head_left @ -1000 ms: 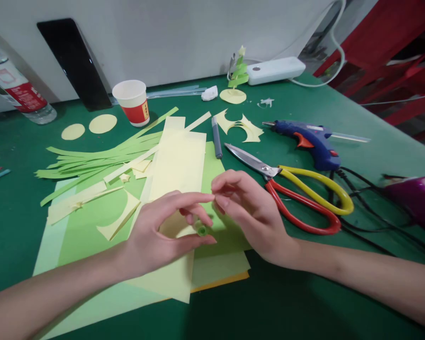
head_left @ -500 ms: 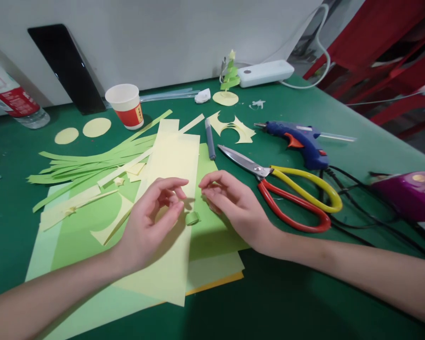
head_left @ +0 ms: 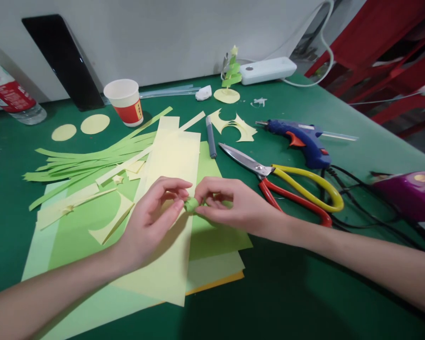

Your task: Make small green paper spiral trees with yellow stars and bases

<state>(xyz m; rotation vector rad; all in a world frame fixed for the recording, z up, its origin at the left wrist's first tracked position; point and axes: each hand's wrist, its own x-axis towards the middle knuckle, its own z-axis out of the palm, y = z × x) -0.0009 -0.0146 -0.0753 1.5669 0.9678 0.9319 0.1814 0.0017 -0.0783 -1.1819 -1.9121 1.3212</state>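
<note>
Between my fingertips is a small coiled green paper strip (head_left: pixel 191 204). My left hand (head_left: pixel 156 215) pinches its left side with thumb and fingers. From the right, my right hand (head_left: pixel 230 203) grips the other side of the coil. Both hands are over a pale yellow paper sheet (head_left: pixel 166 269), which lies on green paper (head_left: pixel 219 241). Left of my left hand are cut green paper strips (head_left: pixel 92 160), a curved yellow offcut (head_left: pixel 115 222) and a tiny yellow paper star (head_left: pixel 117 179).
Scissors (head_left: pixel 248 160) and a blue glue gun (head_left: pixel 301 137) lie to the right, near a purple tool (head_left: pixel 407 189). A grey pen (head_left: pixel 211 137), paper cup (head_left: pixel 123 104), paper tree (head_left: pixel 232 75), power strip (head_left: pixel 267 71), phone (head_left: pixel 62 61) and bottle (head_left: pixel 14 94) stand or lie farther back.
The green coil was resting on the paper beneath my parted hands. Now it is lifted, and the fingers of both hands have closed on it. My right hand has moved left.
</note>
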